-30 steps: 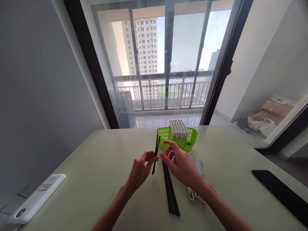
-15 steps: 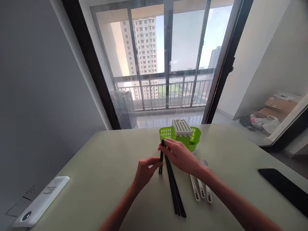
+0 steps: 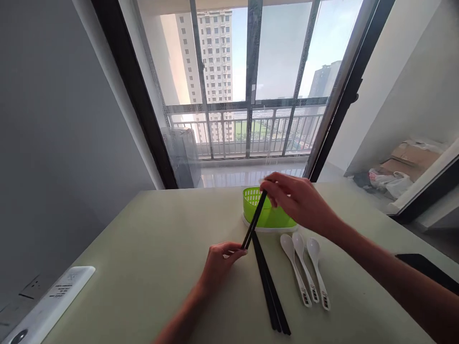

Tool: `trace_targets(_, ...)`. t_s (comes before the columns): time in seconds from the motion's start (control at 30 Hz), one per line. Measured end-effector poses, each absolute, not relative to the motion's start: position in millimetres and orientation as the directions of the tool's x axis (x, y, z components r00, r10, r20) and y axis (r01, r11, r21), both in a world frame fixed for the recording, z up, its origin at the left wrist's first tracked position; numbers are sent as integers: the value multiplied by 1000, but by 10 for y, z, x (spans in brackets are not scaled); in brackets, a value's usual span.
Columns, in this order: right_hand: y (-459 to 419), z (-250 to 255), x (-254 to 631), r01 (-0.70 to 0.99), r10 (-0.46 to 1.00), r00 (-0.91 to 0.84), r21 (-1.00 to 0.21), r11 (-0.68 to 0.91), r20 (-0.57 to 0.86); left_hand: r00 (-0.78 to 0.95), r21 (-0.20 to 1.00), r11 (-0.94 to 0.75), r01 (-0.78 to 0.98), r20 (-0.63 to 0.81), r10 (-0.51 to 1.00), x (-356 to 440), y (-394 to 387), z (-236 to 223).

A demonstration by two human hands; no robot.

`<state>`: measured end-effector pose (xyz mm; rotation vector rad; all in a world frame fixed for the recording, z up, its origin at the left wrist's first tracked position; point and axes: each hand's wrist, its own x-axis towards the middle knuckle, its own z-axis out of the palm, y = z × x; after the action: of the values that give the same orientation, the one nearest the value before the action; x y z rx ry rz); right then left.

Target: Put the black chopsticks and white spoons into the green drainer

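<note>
My left hand [image 3: 224,259] pinches the lower end of a pair of black chopsticks [image 3: 255,220], which slant up to the right. Their upper end is between the fingers of my right hand [image 3: 296,198], in front of the green cutlery holder [image 3: 270,219]. That hand hides most of the holder's top, and its white slotted part cannot be made out. Several more black chopsticks [image 3: 269,286] lie bunched on the table below the holder. To their right rest three white spoons [image 3: 303,270], bowls pointing away from me.
A white power strip [image 3: 57,301] lies along the left edge of the pale table [image 3: 161,234]. On the right is a flat black object [image 3: 426,268], partly behind my right forearm. Beyond the table stands a glass door with a dark frame [image 3: 125,86].
The chopsticks have gone from nearly upright to a slant, their top swinging right. My right hand has moved right and up, uncovering the spoons. My left hand stays low. The view has shifted slightly.
</note>
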<state>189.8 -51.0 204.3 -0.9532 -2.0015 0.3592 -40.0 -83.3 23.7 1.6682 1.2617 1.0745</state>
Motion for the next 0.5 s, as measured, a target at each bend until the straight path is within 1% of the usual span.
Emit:
trace_targets(0.07, -391, 2300, 2048, 462, 761, -194, -626, 628, 619, 127, 944, -183, 276, 153, 980, -430, -813, 205)
trace_targets(0.1, -323, 2427, 2121, 451, 744, -117, -632, 630, 658, 112, 953, -172, 248, 148, 983, -436, -802, 192)
trace_targets(0.17, -172, 2629, 2243, 483, 694, -10, -604, 634, 720, 75, 965, -138, 221, 124, 989, -436, -782, 172)
trace_targets(0.23, 0, 2722, 2318, 544, 682, 27, -583, 603, 731, 44, 967, -95, 237, 87, 995, -427, -770, 161)
trace_targets(0.3, 195, 2690, 2343, 603, 706, -15, -556, 572, 709, 39, 963, -67, 261, 59, 998, -418, -767, 162)
trace_targets(0.4, 512, 2472, 2308, 672, 751, -172, -481, 563, 638, 45, 958, -51, 283, 40, 998, -414, -770, 187)
trace_targets(0.5, 805, 2197, 2241, 682, 766, -311, -429, 592, 563, 30, 954, -13, 300, 5, 1000, -413, -768, 221)
